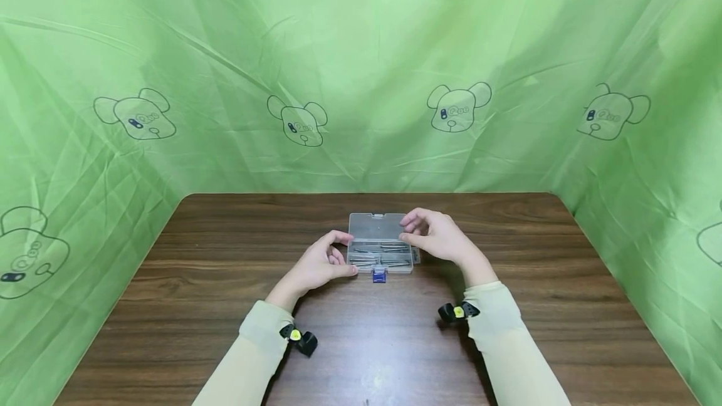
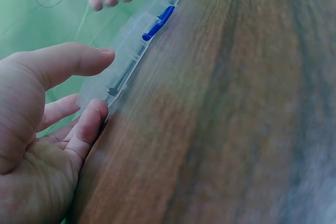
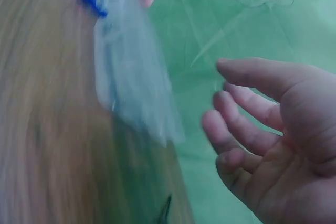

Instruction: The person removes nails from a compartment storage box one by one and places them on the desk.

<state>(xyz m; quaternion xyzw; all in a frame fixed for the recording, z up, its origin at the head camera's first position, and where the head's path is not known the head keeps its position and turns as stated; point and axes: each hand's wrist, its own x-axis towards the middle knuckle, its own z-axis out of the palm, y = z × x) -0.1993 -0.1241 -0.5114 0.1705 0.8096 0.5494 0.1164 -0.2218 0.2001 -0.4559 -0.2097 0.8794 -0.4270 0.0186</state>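
Printed green cloth (image 1: 361, 49) surrounds a dark brown wood-grain table (image 1: 237, 237) on its far, left and right sides. A shallow, rectangular, clear plastic box (image 1: 399, 270) sits on the far part of the table, midway between left and right.

The left hand (image 1: 319, 265) holds the left end of the box: thumb at the near corner, forefinger farther back. Pressure cannot be told. The right hand (image 1: 440, 234) is half-relaxed, thumb apart from loosely curved fingers, beside the right end of the lid; it holds nothing.

The flat, translucent plastic lid (image 1: 372, 225) lies open on the far side. A small blue plastic latch (image 1: 379, 275) projects from the middle of the near wall. Slim grey metal rods (image 1: 395, 262) lie in the box, with dense bundles in the near row.

Expected handling: light shell, weight mainly in the metal; walls stiff, smooth and somewhat slippery. Treat hinge and latch as the fragile parts. Grip the base by its left and right end walls, keep it level, and avoid lifting by the lid: loose rods could slide or spill.
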